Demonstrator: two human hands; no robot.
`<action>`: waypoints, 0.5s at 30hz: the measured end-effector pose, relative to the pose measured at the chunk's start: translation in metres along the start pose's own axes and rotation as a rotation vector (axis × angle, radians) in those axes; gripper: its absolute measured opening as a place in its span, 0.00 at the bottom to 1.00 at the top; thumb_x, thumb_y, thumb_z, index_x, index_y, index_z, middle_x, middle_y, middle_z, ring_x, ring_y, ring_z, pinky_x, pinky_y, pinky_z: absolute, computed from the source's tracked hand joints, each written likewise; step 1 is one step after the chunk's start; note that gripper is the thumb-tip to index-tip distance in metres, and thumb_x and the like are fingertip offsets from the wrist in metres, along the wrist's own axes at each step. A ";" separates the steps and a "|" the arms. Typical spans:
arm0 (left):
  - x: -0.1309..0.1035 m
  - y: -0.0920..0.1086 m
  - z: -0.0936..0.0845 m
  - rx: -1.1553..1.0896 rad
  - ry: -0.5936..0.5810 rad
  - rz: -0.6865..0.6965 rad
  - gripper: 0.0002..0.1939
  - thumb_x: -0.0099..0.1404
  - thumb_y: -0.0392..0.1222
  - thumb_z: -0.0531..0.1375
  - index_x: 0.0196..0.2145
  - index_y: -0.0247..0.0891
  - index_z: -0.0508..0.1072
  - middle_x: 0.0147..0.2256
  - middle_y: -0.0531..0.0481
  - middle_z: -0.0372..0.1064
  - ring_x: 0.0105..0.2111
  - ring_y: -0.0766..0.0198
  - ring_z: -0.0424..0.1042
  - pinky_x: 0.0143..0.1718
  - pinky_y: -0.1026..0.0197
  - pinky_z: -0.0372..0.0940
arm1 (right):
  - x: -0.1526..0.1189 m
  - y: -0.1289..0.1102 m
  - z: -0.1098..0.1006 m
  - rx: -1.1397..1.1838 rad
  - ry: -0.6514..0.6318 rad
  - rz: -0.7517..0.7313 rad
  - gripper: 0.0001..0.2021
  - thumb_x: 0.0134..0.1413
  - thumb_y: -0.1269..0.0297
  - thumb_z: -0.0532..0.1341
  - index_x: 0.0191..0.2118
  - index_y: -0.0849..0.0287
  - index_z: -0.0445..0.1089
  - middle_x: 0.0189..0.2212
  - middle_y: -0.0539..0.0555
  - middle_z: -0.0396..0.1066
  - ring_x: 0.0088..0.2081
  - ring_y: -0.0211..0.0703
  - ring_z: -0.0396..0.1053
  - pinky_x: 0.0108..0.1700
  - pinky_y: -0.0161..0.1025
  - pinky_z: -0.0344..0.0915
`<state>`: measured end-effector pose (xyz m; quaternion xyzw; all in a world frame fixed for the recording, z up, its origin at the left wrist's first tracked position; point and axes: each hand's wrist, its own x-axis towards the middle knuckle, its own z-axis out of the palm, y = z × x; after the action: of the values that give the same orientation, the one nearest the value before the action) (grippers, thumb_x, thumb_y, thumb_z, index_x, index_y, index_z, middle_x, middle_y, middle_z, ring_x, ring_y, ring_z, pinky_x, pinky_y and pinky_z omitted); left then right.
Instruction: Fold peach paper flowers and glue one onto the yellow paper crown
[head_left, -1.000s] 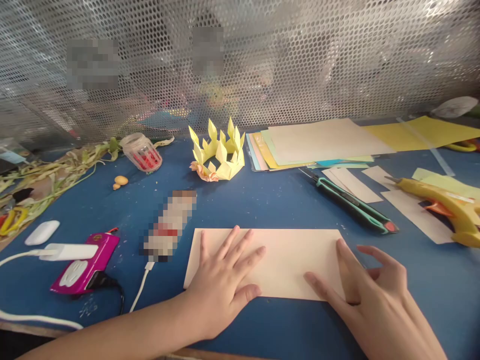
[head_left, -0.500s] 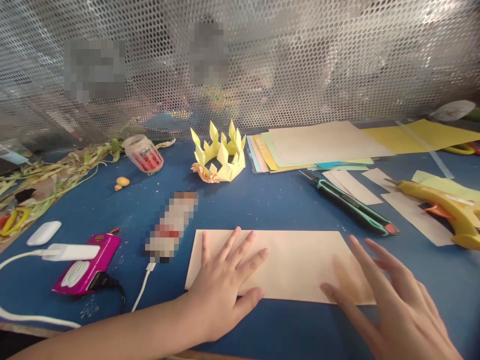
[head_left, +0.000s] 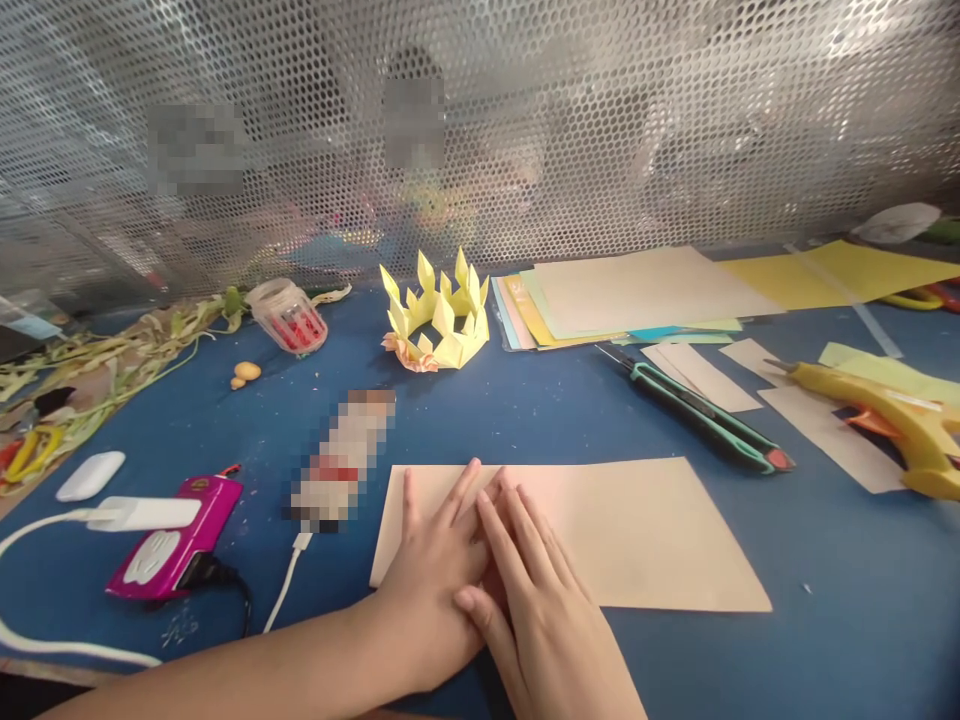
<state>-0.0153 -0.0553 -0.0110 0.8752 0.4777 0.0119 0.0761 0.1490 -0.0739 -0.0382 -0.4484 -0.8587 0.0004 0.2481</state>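
A pale peach sheet of paper (head_left: 652, 535), perhaps folded, lies on the blue table in front of me. My left hand (head_left: 435, 580) rests flat on its left part with the fingers spread. Laid partly over the left hand is my right hand (head_left: 551, 600), its fingers stretched out and lying close together, the fingertips near the sheet's far edge. Neither hand grips anything. Some of the left hand's fingers are hidden under the right. Beyond the sheet stands a yellow paper crown (head_left: 442, 320) with folded points and a pinkish flower at its front.
Right: utility knife (head_left: 705, 415), paper strips (head_left: 701, 375), yellow glue gun (head_left: 862, 400), stacked coloured paper (head_left: 630, 290). Left: blurred-out device (head_left: 341, 460) on a white cable, magenta power strip (head_left: 176, 540), white case (head_left: 90, 476), jar (head_left: 289, 317), dried husks (head_left: 142, 340). A perforated metal screen (head_left: 480, 200) closes the back.
My right hand has moved left from the sheet's right end onto my left hand, and its fingers have come closer together. My left hand has stayed in place.
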 end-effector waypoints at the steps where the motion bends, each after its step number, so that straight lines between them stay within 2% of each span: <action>1: 0.001 0.001 -0.005 -0.030 -0.087 -0.030 0.43 0.77 0.48 0.61 0.80 0.63 0.44 0.80 0.49 0.41 0.78 0.26 0.46 0.63 0.02 0.42 | 0.000 0.000 0.001 -0.017 0.011 0.024 0.43 0.79 0.50 0.51 0.82 0.62 0.25 0.76 0.66 0.54 0.73 0.63 0.62 0.61 0.54 0.79; 4: 0.003 0.004 -0.018 -0.090 -0.218 -0.080 0.45 0.77 0.41 0.57 0.80 0.64 0.38 0.81 0.50 0.34 0.79 0.26 0.39 0.61 0.00 0.36 | 0.001 -0.002 0.007 -0.061 0.019 0.046 0.39 0.80 0.51 0.48 0.82 0.59 0.28 0.75 0.64 0.58 0.73 0.65 0.62 0.62 0.57 0.79; 8: 0.004 0.007 -0.019 -0.112 -0.209 -0.082 0.46 0.76 0.40 0.56 0.79 0.67 0.35 0.81 0.52 0.35 0.79 0.27 0.38 0.61 -0.01 0.34 | 0.006 -0.017 0.021 -0.153 0.126 0.163 0.36 0.80 0.55 0.41 0.83 0.62 0.29 0.72 0.69 0.64 0.72 0.71 0.63 0.61 0.70 0.75; 11: 0.004 0.008 -0.008 -0.078 -0.116 -0.073 0.46 0.76 0.43 0.59 0.79 0.70 0.38 0.80 0.55 0.39 0.78 0.24 0.42 0.64 0.01 0.33 | 0.015 -0.029 0.030 -0.149 0.166 0.255 0.37 0.79 0.52 0.38 0.82 0.64 0.30 0.71 0.74 0.66 0.73 0.75 0.62 0.61 0.75 0.72; 15: 0.006 0.009 0.006 -0.031 0.041 -0.070 0.45 0.75 0.42 0.60 0.78 0.73 0.42 0.79 0.62 0.44 0.77 0.34 0.51 0.75 0.16 0.38 | 0.022 -0.030 0.029 -0.115 0.130 0.217 0.40 0.78 0.46 0.42 0.82 0.62 0.28 0.72 0.76 0.63 0.72 0.79 0.62 0.61 0.73 0.73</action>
<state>-0.0036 -0.0556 -0.0162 0.8562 0.5093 0.0348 0.0802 0.1032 -0.0684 -0.0481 -0.5510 -0.7860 -0.0511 0.2758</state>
